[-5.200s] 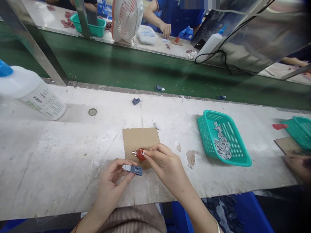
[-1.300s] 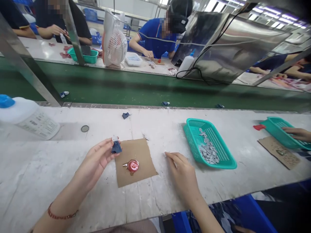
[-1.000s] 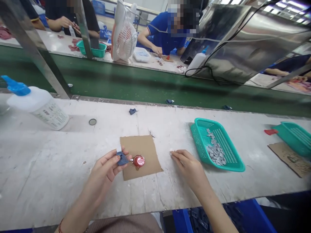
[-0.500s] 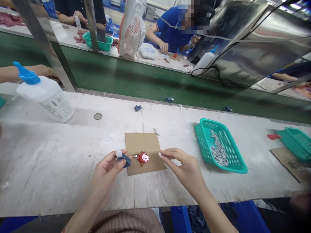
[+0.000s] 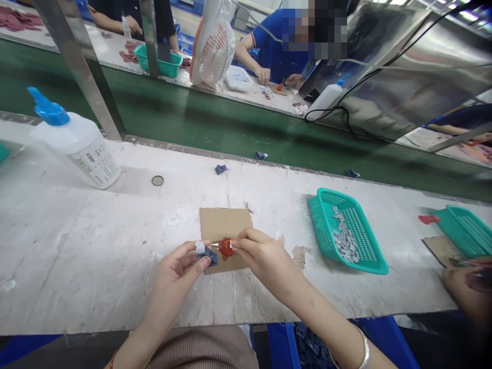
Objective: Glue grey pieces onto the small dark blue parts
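My left hand is closed around a small dark blue plastic part, which has a whitish piece on its upper end. A little to the right, my right hand pinches a small pale piece between thumb and fingertips. That piece is at a small red rounded thing with a pointed light tip; whether they touch I cannot tell. The red thing lies on a square of brown cardboard, partly covered by my right fingers.
A green basket of small grey pieces stands right; another green basket lies beyond. At left are a white bottle with a blue nozzle and a bottle cap. Blue parts ride on the green belt. Co-workers sit opposite; a person's hand shows at right.
My right hand has moved left with the pale piece, from the cardboard's right edge to the red thing. My left hand has shifted slightly right. Another person's hand has come into view at right.
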A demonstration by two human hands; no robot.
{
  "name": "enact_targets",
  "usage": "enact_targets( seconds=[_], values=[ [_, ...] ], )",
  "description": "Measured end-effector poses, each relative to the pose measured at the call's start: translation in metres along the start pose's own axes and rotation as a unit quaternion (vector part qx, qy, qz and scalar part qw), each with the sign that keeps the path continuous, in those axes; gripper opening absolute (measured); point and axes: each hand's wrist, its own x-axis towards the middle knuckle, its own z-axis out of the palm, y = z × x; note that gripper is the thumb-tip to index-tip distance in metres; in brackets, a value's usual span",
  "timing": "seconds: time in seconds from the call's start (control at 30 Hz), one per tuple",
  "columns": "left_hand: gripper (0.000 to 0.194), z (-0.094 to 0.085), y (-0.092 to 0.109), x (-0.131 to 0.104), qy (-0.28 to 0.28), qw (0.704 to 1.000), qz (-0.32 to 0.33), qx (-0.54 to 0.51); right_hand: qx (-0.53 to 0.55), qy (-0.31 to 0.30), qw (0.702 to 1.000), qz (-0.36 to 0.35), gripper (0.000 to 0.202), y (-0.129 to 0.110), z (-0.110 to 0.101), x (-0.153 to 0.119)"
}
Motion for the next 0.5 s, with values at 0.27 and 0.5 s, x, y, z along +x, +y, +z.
enact_targets(
  seconds=[0.27, 0.5],
  values=[
    [0.021, 0.014, 0.008, -0.002, -0.022, 0.999, 0.029, -0.026, 0.365, 0.019, 0.92, 0.14, 0.01, -0.008, -0.028, 0.002],
    [0.018, 0.025, 0.011, -0.006, -0.033, 0.996, 0.075, -0.023, 0.459, -0.013, 0.878, 0.137, 0.005, -0.025, -0.033, 0.0]
  ],
)
